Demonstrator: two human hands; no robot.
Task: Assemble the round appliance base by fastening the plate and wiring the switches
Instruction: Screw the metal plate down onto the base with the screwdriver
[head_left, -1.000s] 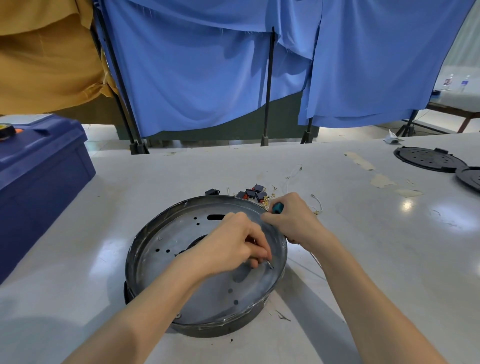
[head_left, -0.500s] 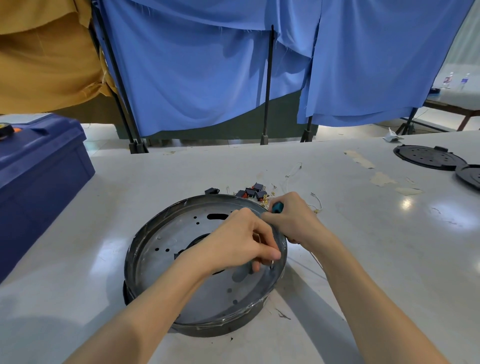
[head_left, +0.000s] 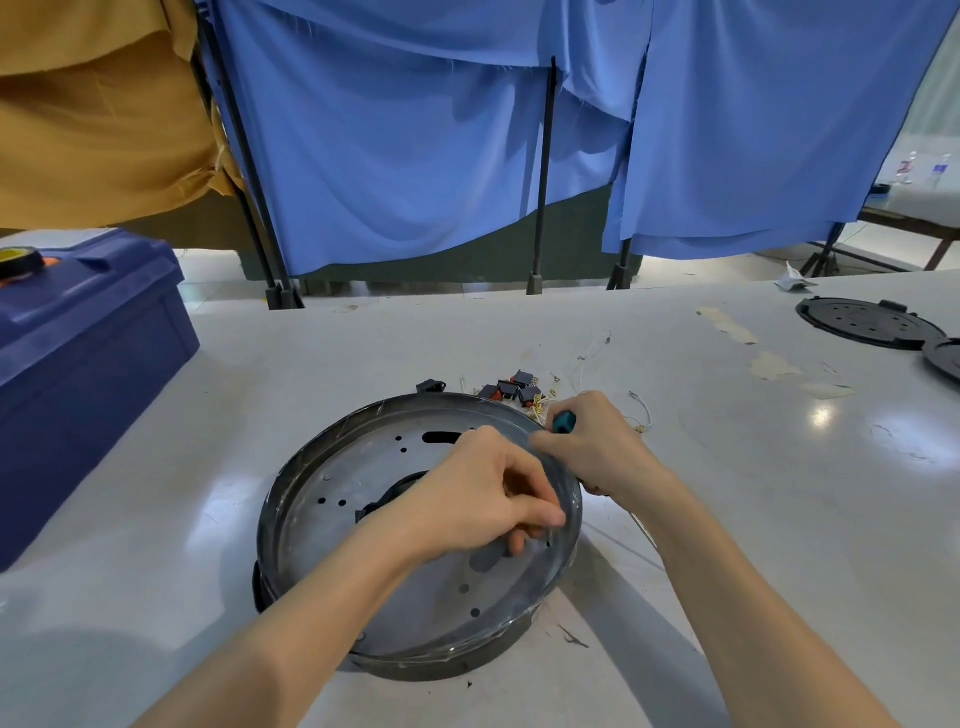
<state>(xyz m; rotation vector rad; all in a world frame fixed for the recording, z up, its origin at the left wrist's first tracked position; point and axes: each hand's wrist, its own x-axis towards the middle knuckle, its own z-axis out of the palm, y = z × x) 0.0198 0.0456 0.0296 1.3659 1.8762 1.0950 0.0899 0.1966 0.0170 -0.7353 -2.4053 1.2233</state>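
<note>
Gripping a screwdriver (head_left: 563, 422) by its teal handle, the person's right hand (head_left: 597, 449) has the fingers wrapped tight around it, and it rests at the right rim of the round base (head_left: 441, 670). The left hand (head_left: 483, 501) reaches across the inside of the base with its fingers curled down and the thumb against the fingertips, close to the right inner wall. If something small is pinched there, I cannot tell, because the fingers cover that spot. The base stands on the white table (head_left: 727, 467), directly in front of the person. A grey metal plate (head_left: 322, 525) with many small holes lies flat inside it. Just behind the base, a small group of black and red switches (head_left: 511, 391) lies on the table, with thin loose wires (head_left: 641, 410) beside them to the right. Further left stands a dark blue box (head_left: 78, 374) with a roll of tape (head_left: 18, 260) on its lid. Far to the right, two black round lids (head_left: 867, 325) lie flat. Behind the table hang blue curtains (head_left: 415, 156) and a yellow cloth (head_left: 93, 114).
</note>
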